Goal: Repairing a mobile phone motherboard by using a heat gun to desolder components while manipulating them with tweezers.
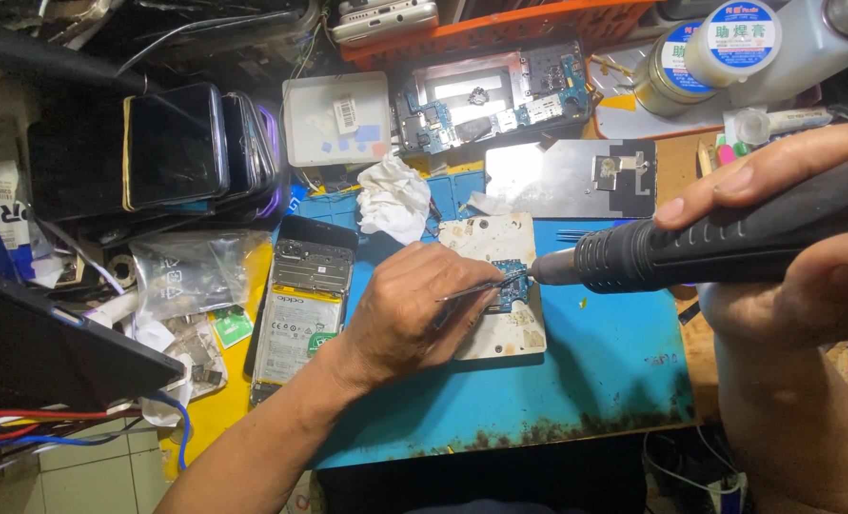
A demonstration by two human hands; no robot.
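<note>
Metal tweezers (476,288) pinched in left hand (410,309), tips on small circuit board (512,283) just beyond its fingers. Right hand (805,247) grips black hot-air tool (719,246); nozzle beside board, over blue mat (605,371).

Bare blue mat (614,371) lies open below the tool — opened phone (300,309) crowds the left.

Cluttered workbench (676,152); blue mat (614,371)
</note>
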